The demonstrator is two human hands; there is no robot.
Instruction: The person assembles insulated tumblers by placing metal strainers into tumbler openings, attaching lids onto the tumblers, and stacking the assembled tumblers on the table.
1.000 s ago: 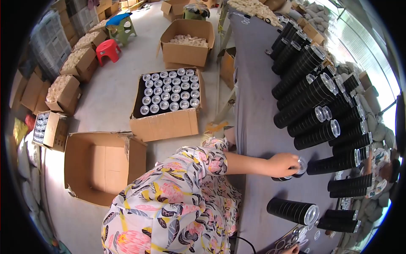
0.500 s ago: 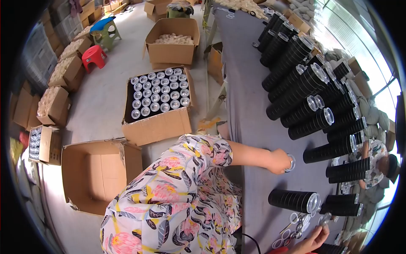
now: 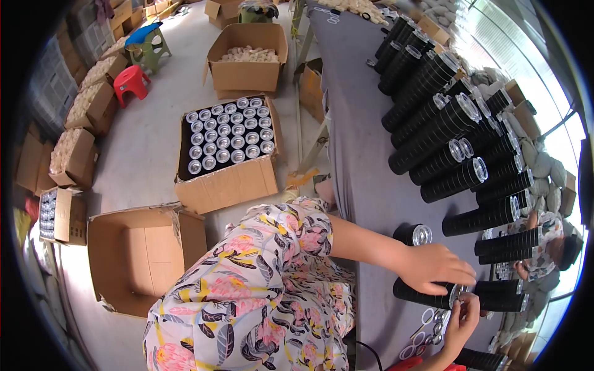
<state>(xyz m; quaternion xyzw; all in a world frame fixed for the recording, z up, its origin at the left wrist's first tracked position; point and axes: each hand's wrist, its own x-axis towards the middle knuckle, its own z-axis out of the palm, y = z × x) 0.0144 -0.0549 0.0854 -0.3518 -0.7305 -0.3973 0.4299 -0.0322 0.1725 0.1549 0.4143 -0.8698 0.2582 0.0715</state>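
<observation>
My left hand (image 3: 433, 269), at the end of the bare arm with a floral sleeve, reaches over a lying black ribbed stack (image 3: 413, 293). Thumb and fingers bend round its silver end, which they partly cover. From below, my right hand (image 3: 464, 312) meets the same end, thumb and fingertips pinched at a shiny round piece (image 3: 455, 293), mostly hidden by the fingers. Just above my left forearm lies a short black cylinder with a silver face (image 3: 422, 234). Several clear rings and small silver discs (image 3: 433, 331) are scattered beside my right wrist.
Many black stacks (image 3: 436, 179) lie along the grey-covered table (image 3: 365, 136). Left of it, an open carton (image 3: 229, 185) holds rows of silver-topped cylinders, near an empty carton (image 3: 145, 260) and a red stool (image 3: 131, 83). Another person (image 3: 547, 238) is across the table.
My left hand has left the short silver-faced cylinder and moved down onto the lying stack's end. My right hand has risen to that end with its shiny piece.
</observation>
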